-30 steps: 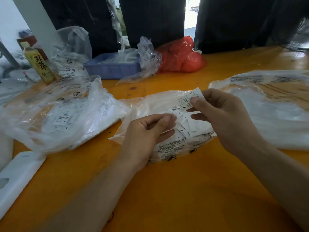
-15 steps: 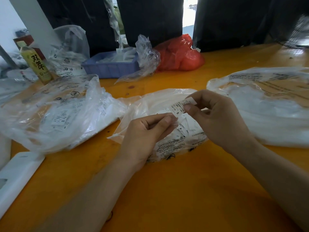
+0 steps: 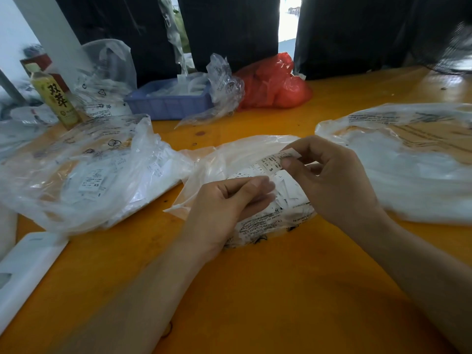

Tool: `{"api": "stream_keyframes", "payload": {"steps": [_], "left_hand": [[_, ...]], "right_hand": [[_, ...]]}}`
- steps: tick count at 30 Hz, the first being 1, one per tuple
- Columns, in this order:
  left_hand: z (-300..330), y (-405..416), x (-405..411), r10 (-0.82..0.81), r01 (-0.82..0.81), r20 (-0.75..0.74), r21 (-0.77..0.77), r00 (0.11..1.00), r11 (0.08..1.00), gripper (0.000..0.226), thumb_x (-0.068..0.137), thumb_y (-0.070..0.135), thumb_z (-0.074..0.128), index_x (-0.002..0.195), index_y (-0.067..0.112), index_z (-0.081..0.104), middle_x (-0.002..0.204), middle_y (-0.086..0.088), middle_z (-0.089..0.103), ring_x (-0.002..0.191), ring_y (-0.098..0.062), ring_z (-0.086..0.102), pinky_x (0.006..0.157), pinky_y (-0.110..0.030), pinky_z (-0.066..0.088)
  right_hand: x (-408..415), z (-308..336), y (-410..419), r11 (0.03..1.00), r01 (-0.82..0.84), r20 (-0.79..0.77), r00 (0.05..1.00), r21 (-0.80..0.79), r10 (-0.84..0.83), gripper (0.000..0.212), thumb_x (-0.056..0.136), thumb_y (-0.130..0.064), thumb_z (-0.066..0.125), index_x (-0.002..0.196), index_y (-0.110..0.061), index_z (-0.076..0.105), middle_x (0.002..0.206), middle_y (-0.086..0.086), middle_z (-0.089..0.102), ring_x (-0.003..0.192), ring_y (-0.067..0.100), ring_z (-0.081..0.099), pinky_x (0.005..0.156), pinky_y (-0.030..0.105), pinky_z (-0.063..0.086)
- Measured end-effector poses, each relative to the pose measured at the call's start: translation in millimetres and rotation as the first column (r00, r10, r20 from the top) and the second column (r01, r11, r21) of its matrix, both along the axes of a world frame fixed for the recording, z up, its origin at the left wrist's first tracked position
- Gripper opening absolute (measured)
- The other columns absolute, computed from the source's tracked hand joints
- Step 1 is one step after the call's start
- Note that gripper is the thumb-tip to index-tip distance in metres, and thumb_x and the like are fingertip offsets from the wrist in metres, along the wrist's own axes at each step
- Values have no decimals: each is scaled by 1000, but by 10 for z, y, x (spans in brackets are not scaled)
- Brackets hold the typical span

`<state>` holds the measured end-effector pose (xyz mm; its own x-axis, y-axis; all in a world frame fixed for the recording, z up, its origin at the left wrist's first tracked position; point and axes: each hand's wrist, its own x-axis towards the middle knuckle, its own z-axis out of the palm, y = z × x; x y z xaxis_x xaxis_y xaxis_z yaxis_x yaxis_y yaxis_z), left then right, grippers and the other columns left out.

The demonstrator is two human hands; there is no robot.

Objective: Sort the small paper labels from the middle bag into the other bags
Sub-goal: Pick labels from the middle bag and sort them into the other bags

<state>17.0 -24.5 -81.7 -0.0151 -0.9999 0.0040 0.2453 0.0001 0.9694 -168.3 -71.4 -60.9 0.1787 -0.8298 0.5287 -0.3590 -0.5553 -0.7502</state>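
One label [image 3: 273, 162] sits pinched in the right hand [image 3: 332, 180]; just below it the left hand [image 3: 224, 203] pinches the middle bag [image 3: 229, 159], one of three bags.

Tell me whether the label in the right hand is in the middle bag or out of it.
Out. The right hand pinches the label above the middle bag, clear of the pile inside.

Orange-yellow wooden table [image 3: 255, 302] fills the lower view. Black curtains [image 3: 229, 34] hang along its 12 o'clock edge, daylight gap [image 3: 288, 19] at 1 o'clock. White pillar [image 3: 51, 34] at 10 o'clock; fan grille [image 3: 457, 52] at 2 o'clock.
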Motion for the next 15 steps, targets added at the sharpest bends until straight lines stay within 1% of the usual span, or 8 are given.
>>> {"api": "stream_keyframes", "payload": {"steps": [3, 6, 8, 10, 12, 15], "left_hand": [[6, 4, -9, -14, 14, 9, 7, 1000, 1000, 27, 87, 32, 77, 106, 14, 84, 113, -13, 80, 108, -29, 78, 88, -26, 62], [12, 2, -10, 10, -10, -8, 11, 1000, 1000, 27, 83, 37, 76, 99, 17, 86, 111, -13, 81, 106, -29, 78, 87, -26, 62], [14, 1, -4, 34, -33, -22, 13, 999, 999, 28, 81, 39, 77, 95, 16, 86, 108, -14, 81, 104, -30, 79, 85, -26, 63], [17, -3, -2, 51, -51, -34, 12, 998, 999, 27, 81, 37, 77, 93, 16, 87, 104, -16, 81, 102, -30, 79, 82, -26, 63], [19, -2, -6, 72, -72, -37, 8, 997, 997, 23, 81, 33, 77, 92, 15, 86, 98, -18, 81, 98, -30, 80, 76, -25, 64], [14, 12, -9, 103, -103, 20, 1, 994, 995, 21, 80, 32, 79, 96, 19, 84, 91, -13, 82, 91, -28, 81, 69, -27, 65]], "right_hand": [[-1, 5, 1, 1000, -7, -10, 1000, 6, 7, 10, 96, -19, 70, 92, -28, 70, 87, -24, 70, 82, 1, 65, 69, 7, 46], [0, -5, 4, 1000, -24, -90, 996, 6, 24, 12, 96, -17, 70, 93, -29, 71, 88, -21, 71, 87, 1, 65, 73, 8, 47], [-5, -3, 6, 1000, -28, -109, 994, 9, 29, 14, 95, -17, 70, 94, -30, 70, 89, -20, 71, 87, -1, 65, 74, 6, 47], [-24, 4, -8, 1000, -24, -120, 993, 13, 25, 13, 95, -17, 70, 94, -30, 71, 87, -20, 71, 85, -2, 65, 73, 6, 47], [-39, 2, -20, 999, -23, -172, 985, 32, 28, 12, 95, -19, 71, 93, -31, 72, 83, -20, 70, 83, -3, 64, 73, 6, 47], [-30, -14, -9, 998, -31, -234, 971, 57, 43, 11, 97, -22, 67, 102, -28, 76, 83, -22, 69, 84, -4, 63, 73, 5, 47]]}}
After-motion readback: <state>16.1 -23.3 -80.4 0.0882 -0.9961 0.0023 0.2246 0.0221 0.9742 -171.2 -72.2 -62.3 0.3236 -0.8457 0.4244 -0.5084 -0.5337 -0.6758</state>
